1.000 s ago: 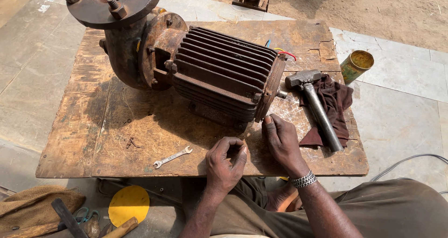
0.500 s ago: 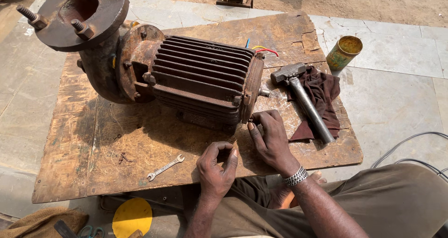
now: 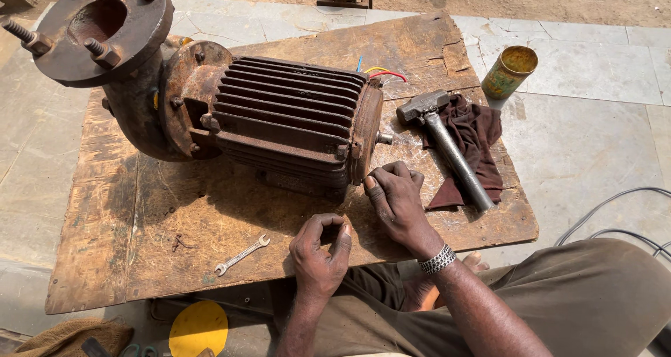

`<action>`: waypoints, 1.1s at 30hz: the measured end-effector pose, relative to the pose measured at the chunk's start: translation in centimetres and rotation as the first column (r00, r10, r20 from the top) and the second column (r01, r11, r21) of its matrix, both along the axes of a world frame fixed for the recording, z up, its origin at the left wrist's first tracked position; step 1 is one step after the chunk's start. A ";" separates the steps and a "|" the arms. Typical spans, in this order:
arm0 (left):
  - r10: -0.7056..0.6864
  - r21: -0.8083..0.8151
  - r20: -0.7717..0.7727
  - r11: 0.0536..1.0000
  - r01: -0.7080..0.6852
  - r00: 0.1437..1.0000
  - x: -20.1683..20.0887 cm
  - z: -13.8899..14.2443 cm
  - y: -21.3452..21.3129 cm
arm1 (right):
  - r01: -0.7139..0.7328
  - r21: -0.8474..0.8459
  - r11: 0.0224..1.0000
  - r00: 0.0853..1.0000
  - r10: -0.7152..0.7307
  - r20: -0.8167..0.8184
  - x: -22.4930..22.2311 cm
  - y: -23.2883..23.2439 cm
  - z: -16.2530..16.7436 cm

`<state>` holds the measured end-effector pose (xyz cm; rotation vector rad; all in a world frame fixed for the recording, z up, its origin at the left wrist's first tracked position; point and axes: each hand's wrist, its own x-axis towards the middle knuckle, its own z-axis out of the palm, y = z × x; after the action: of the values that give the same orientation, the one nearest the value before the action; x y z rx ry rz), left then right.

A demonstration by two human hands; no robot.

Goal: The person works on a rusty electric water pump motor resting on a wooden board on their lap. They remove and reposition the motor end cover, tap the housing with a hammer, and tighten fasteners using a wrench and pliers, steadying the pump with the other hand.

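1. Compared with a moment back, both hands have slid in closer to the motor's end plate, and the view has dropped a bit, so the motor sits higher up.
2. Right hand [image 3: 396, 197] rests on the wooden board [image 3: 105, 210], right against the bottom edge of the rusty finned motor [image 3: 293, 123]. Fingers are curled loosely and the thumb touches the end plate rim. It's not gripping anything that I can see.
3. Left hand [image 3: 320, 251] sits at the near edge of the board, fingers curled in toward the thumb in a loose ring. Can't tell if there's something tiny pinched in there.
4. That motor lies on its side across the board, with a big flanged pump housing [image 3: 98, 32] on its left end and a short shaft stub [image 3: 384, 139] sticking out on the right.
5. Small spanner [image 3: 242, 254] lies on the board, left of the left hand.
6. Hammer [image 3: 447, 146] lies on a dark rag [image 3: 479, 140] right of the motor, with a rusty tin can [image 3: 509, 71] on the paving beyond.
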<state>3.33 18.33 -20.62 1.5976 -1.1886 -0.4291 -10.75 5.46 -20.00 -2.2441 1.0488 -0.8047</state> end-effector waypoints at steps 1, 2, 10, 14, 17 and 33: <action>0.001 -0.003 -0.009 1.000 -0.001 1.000 0.0 0.0 0.0 | 0.008 -0.069 0.998 0.999 -0.005 0.043 -0.1 0.1 0.0; 0.000 -0.006 -0.019 1.000 -0.001 1.000 0.0 0.1 0.1 | 0.019 -0.139 0.990 0.996 -0.008 0.086 -0.1 0.2 0.1; -0.001 -0.013 0.009 1.000 0.001 1.000 0.1 0.0 -0.1 | 0.045 0.052 0.998 0.999 -0.046 0.013 0.4 0.2 0.8; -0.018 -0.020 -0.014 1.000 0.017 1.000 0.2 -0.1 -0.1 | 0.042 -0.105 0.994 0.998 -0.038 0.042 0.0 0.6 1.1; -0.010 -0.012 -0.034 1.000 0.009 0.999 0.2 -0.1 0.0 | 0.066 -0.276 0.959 0.997 -0.052 0.057 0.3 1.0 1.0; 0.006 -0.017 -0.074 1.000 -0.007 0.997 0.2 0.3 0.1 | 0.070 -0.334 0.940 0.997 -0.055 0.056 0.8 0.7 0.7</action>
<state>3.53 18.40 -20.34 1.5574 -1.1281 -0.4695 -9.97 6.14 -19.33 -2.4674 1.0286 -1.1311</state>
